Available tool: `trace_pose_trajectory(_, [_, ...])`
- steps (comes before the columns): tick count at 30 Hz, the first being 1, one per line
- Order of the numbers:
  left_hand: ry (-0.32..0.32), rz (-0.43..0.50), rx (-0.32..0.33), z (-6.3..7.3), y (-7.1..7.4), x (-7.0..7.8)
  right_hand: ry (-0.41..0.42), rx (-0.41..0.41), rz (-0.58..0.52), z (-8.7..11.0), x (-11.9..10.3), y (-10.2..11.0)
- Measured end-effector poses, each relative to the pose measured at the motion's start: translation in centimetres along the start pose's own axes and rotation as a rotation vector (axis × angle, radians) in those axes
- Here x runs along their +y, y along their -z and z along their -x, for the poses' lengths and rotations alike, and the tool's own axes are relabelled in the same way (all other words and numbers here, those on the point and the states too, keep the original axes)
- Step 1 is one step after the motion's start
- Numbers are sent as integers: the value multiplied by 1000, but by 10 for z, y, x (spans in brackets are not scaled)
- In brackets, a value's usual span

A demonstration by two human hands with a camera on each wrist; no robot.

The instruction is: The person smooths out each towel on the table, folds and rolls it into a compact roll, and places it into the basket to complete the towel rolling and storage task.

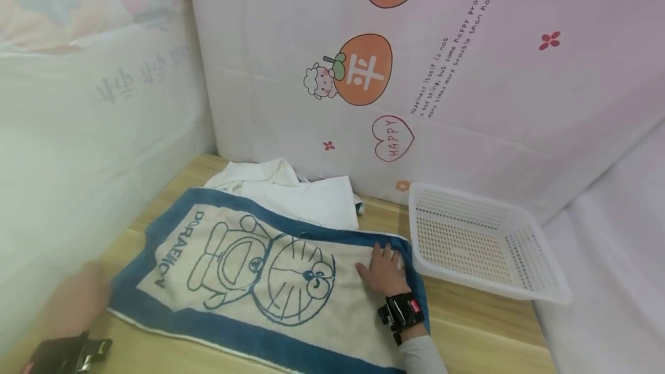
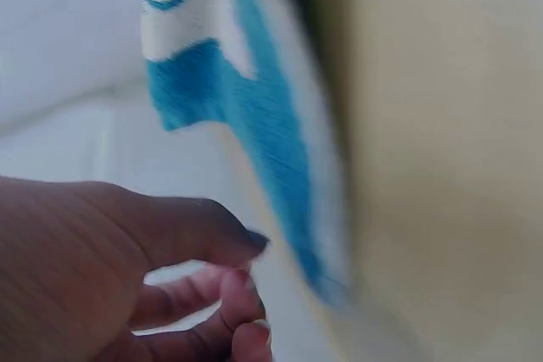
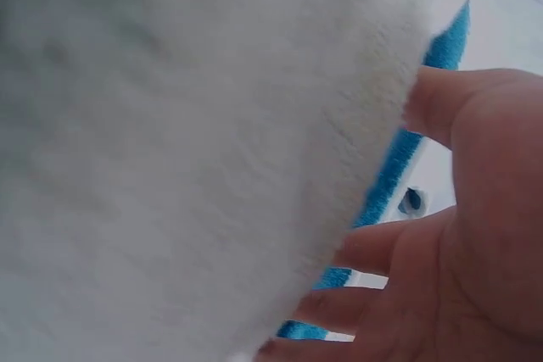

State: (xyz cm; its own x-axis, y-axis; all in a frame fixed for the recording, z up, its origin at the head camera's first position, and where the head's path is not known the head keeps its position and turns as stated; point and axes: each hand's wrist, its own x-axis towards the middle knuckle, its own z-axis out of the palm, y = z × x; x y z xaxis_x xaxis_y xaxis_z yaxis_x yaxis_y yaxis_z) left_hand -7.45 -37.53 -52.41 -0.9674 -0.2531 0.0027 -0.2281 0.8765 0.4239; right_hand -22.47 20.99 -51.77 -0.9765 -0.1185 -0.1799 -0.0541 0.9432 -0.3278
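A cream towel [image 1: 348, 299] with a blue border and a blue cartoon-cat drawing lies spread on the wooden table. My right hand [image 1: 385, 273] rests on its right end with straight, spread fingers; in the right wrist view the fingertips [image 3: 373, 243] touch the towel's pile. My left hand [image 1: 78, 299], blurred in the head view, is just off the towel's left corner. In the left wrist view its thumb and fingers are loosely bent near each other with nothing between them, and the towel's blue edge [image 2: 280, 150] stands beyond them.
A white cloth [image 1: 317, 201] lies folded behind the towel, partly covered by it. To the right stands a white plastic basket [image 1: 488, 287] with perforated walls. Printed sheeting [image 1: 291, 114] hangs behind and on the left of the wooden table [image 1: 467, 322].
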Motion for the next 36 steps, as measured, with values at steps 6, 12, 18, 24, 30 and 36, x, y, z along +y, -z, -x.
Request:
trace_pose_trajectory(6, [-159, 12, 35, -66, 4, 63, 27, 69, -30, -7, 5, 9])
trace_pose_trajectory(12, [-352, 18, -2, -160, -23, 113, 79, 221, -78, -32, 15, 12])
trace_pose_trajectory(18, [-431, -9, -82, -217, -46, 117, 106, 229, -100, -55, 16, 1])
trace_pose_trajectory(24, [-377, 10, -101, -228, -44, 117, 58, 290, -156, -63, 7, 0])
trace_pose_trajectory(30, [-328, 52, -6, -229, -32, 122, 111, 273, -216, -61, -5, 9])
trace_pose_trajectory(36, [-313, 76, 26, -226, -40, 127, 89, 204, -204, -42, -5, 14])
